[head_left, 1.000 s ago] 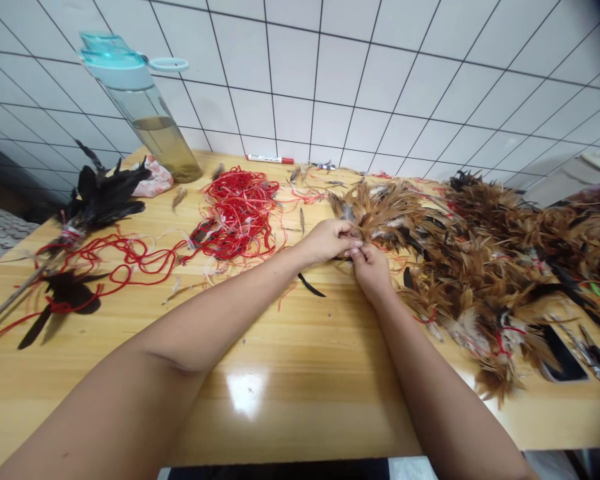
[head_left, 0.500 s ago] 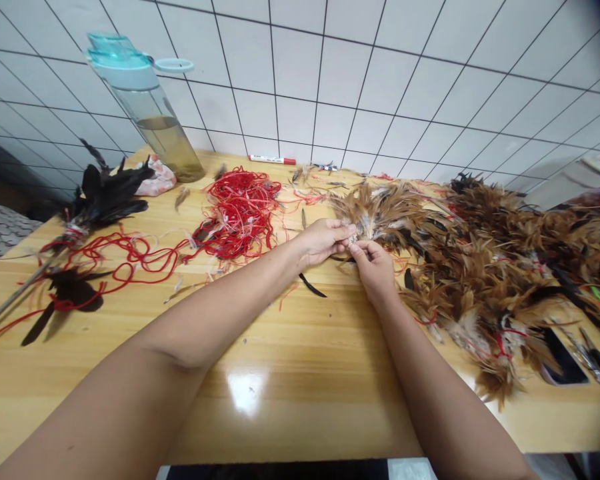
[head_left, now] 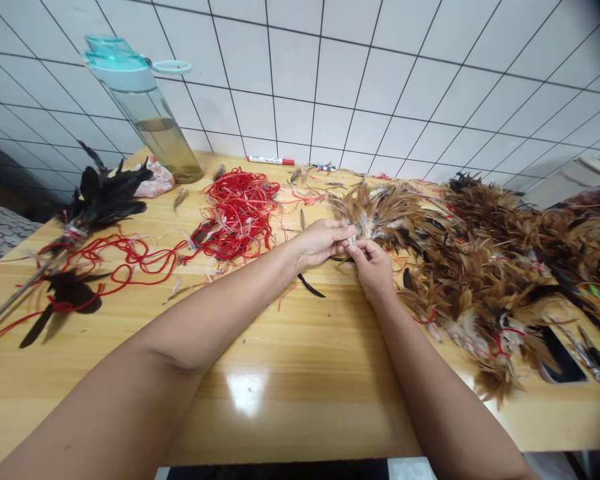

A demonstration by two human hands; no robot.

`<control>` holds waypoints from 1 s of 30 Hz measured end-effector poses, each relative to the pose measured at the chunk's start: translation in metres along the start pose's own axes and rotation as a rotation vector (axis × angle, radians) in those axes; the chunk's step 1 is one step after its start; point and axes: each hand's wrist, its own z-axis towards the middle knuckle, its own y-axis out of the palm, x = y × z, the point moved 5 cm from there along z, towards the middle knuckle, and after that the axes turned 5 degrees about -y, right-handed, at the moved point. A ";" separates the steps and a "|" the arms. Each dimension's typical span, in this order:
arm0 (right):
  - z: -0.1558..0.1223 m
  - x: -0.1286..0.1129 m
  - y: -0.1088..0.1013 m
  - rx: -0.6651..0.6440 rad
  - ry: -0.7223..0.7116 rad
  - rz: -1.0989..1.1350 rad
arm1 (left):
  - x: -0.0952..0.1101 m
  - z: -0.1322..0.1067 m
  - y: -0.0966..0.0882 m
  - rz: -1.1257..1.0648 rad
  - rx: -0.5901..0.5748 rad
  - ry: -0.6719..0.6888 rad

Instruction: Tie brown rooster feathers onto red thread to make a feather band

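Note:
Both hands meet over the middle of the wooden table, at the quill end of a fan of brown feathers (head_left: 375,205). My left hand (head_left: 325,241) is closed on that bunch from the left, thumb and fingers pinched together. Close against it, my right hand (head_left: 373,265) pinches the same quill end with thumb and forefinger. The exact grip points are partly hidden by the fingers. A single dark feather (head_left: 310,287) lies below my left wrist. Left of the hands is a tangled heap of red string (head_left: 240,210).
Piled brown feather bunches (head_left: 460,267) cover the right side, some tied with red string. A phone (head_left: 563,357) and scissors (head_left: 597,357) lie near the right edge. Black feathers (head_left: 113,193) on a stick lie left. A bottle (head_left: 163,133) and a marker (head_left: 270,160) are by the tiled wall.
The view has shifted very slightly. Both hands stay at the quill end of the feather bunch, with only a small movement of the fingers.

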 end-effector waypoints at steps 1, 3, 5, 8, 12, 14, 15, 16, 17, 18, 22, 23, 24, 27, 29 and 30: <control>0.000 0.000 0.000 0.003 0.004 -0.001 | 0.000 0.000 0.001 0.002 -0.005 -0.002; 0.000 0.001 -0.001 0.010 0.010 0.004 | -0.001 0.000 0.002 0.005 -0.026 -0.001; 0.000 0.001 -0.002 0.014 0.009 0.001 | -0.002 0.001 0.002 0.007 -0.048 0.004; 0.000 0.002 -0.002 0.010 -0.012 -0.021 | -0.003 0.002 0.002 0.017 -0.050 0.018; 0.000 0.003 -0.002 -0.009 -0.032 -0.038 | -0.004 0.001 0.003 0.036 -0.040 0.017; 0.000 0.003 -0.002 -0.008 -0.032 -0.048 | -0.003 0.000 0.003 0.050 -0.036 0.019; 0.000 0.003 -0.002 -0.009 -0.034 -0.046 | -0.003 0.000 0.003 0.060 -0.032 0.029; 0.000 0.002 -0.002 -0.016 -0.037 -0.038 | -0.001 0.001 0.002 0.071 -0.028 0.045; 0.000 0.001 -0.001 -0.025 -0.042 -0.025 | 0.000 0.001 0.001 0.085 -0.024 0.069; 0.000 0.001 -0.001 -0.035 -0.045 -0.009 | 0.003 0.001 0.001 0.103 -0.020 0.097; 0.002 0.002 -0.002 -0.014 -0.015 0.065 | 0.010 0.001 -0.003 0.203 0.003 0.187; 0.003 0.004 -0.002 0.002 0.004 0.089 | 0.011 0.001 -0.003 0.234 0.011 0.198; 0.003 0.006 -0.003 0.010 0.023 0.114 | 0.012 0.001 -0.003 0.266 0.021 0.207; 0.004 0.009 0.000 -0.019 0.052 0.182 | 0.012 -0.001 -0.003 0.359 0.071 0.245; 0.004 0.009 0.001 -0.047 0.050 0.198 | 0.012 -0.001 -0.004 0.420 0.115 0.272; 0.004 0.009 0.001 -0.053 0.050 0.202 | 0.012 0.000 -0.004 0.451 0.131 0.281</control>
